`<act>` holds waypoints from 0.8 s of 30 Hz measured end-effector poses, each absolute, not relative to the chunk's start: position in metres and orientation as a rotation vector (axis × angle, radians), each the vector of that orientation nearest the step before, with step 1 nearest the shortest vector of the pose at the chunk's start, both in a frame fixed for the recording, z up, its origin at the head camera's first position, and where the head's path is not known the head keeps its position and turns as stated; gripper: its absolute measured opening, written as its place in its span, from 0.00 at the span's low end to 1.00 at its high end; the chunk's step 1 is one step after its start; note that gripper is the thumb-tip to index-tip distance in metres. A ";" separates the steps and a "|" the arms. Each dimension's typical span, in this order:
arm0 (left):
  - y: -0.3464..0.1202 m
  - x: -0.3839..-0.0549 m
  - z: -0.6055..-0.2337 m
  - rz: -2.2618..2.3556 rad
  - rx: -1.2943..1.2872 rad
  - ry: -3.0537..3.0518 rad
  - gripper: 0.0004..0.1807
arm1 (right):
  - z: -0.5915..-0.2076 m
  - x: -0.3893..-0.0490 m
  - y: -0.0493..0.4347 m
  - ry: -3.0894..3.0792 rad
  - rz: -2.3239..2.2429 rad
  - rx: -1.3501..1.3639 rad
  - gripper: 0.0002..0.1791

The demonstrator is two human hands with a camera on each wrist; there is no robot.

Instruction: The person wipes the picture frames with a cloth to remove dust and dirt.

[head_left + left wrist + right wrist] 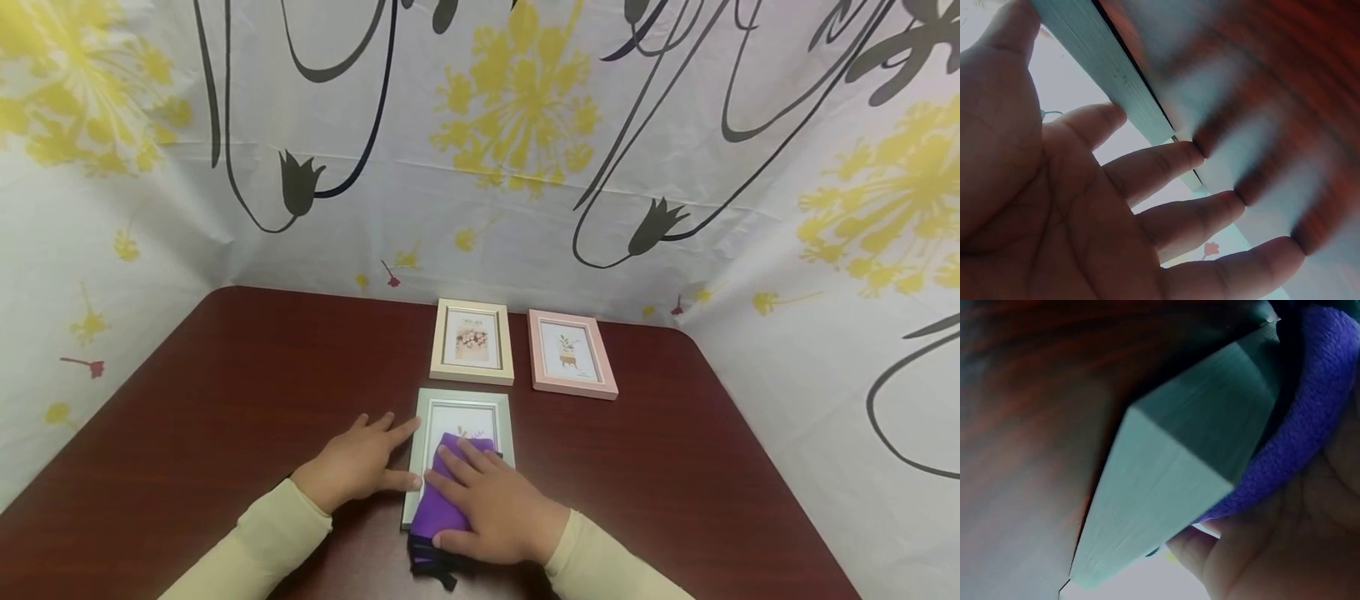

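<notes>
A pale green picture frame (422, 417) lies face up on the dark red-brown table. Over its lower part is a folded purple cloth (431, 517) with black edging, fuzzy in the right wrist view. My right hand (498, 508) lies on this cloth, fingers stretched out and pressing it against the frame. At the frame's left side, my left hand (358, 467) has its fingers spread. Thumb and index finger touch the frame's edge (1094, 53), while the other fingertips rest on or near the table. The cloth and right hand hide much of the picture.
Behind the green frame lies a cream picture frame (435, 354), with a pink picture frame (537, 354) to its right. The table (300, 358) backs onto a white curtain (390, 225) printed with flowers, which also runs along both sides.
</notes>
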State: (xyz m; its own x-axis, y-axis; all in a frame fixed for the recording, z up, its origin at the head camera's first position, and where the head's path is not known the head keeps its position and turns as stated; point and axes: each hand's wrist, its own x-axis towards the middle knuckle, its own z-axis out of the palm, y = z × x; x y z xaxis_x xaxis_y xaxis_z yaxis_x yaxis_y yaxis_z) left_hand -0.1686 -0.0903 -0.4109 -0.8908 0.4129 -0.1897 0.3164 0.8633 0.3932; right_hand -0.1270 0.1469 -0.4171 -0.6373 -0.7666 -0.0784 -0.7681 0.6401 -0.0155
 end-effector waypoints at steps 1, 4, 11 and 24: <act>-0.091 -0.169 -0.412 0.518 0.555 2.770 0.48 | -0.416 -0.127 0.148 2.773 0.037 -1.302 0.41; -0.091 -0.170 -0.413 0.521 0.555 2.768 0.48 | -0.414 -0.127 0.152 2.758 0.051 -1.317 0.40; -0.090 -0.171 -0.413 0.535 0.559 2.759 0.48 | -0.417 -0.129 0.181 2.758 0.034 -1.363 0.41; -0.091 -0.168 -0.414 0.551 0.545 2.769 0.48 | -0.414 -0.122 0.176 2.799 0.048 -1.362 0.39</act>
State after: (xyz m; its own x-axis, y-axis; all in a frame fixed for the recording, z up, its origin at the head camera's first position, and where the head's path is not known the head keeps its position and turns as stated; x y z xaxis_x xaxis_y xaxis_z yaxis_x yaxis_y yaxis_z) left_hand -0.1683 -0.0907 -0.4141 -0.8943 0.4091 -0.1816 0.3085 0.8573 0.4122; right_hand -0.1219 0.1756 -0.4144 -0.6169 -0.7861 -0.0386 -0.7870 0.6168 0.0153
